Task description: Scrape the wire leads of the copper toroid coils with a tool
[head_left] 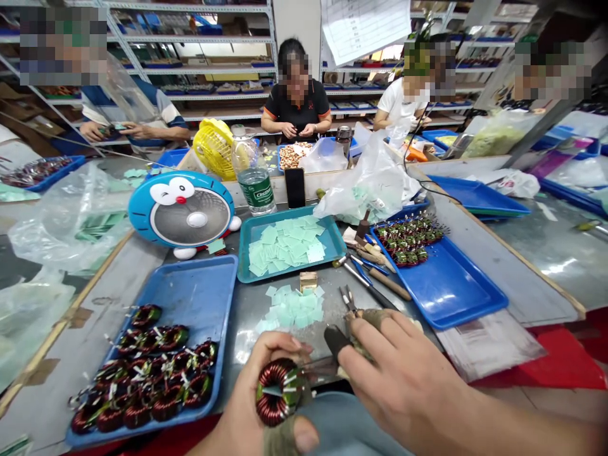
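Left hand (251, 386): gripping copper coil (278, 392) | right hand (403, 373): closed on snips (336, 339), beside coil | blue tray (199, 297) of coils nearby

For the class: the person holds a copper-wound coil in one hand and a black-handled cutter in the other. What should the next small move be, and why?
Probably bring the black-handled cutter onto the pale strip sticking out of the copper-wound coil and snip gently: the left hand already steadies the coil, and the right hand holds the blade close beside it.
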A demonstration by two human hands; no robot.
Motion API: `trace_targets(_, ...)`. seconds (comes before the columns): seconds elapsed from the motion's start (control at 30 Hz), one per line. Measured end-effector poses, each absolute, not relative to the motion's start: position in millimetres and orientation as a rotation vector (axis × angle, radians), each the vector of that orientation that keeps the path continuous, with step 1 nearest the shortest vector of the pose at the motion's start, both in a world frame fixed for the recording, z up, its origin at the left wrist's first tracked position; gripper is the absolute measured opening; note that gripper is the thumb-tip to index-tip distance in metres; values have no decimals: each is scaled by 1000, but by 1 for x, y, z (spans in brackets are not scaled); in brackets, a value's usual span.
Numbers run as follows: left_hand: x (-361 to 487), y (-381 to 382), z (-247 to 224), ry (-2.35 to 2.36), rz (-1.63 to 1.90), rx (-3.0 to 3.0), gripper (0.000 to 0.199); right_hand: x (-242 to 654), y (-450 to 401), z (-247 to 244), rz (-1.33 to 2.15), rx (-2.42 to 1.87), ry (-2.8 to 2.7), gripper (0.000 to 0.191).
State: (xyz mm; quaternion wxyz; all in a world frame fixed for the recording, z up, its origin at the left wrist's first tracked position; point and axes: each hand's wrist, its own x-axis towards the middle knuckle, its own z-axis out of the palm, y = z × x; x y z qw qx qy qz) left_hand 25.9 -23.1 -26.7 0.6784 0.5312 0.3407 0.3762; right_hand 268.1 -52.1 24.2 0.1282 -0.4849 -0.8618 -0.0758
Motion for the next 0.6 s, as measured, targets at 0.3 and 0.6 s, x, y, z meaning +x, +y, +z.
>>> trace_targets(0.3, 39, -24, -21, 839, 955, 1029, 81, 267, -46, 29, -283, -1404, -2501, 7)
trace_targets(0.6, 44, -26, -22, 799, 937, 1051, 80, 267, -45, 40, -233, -1432, -2556, 8)
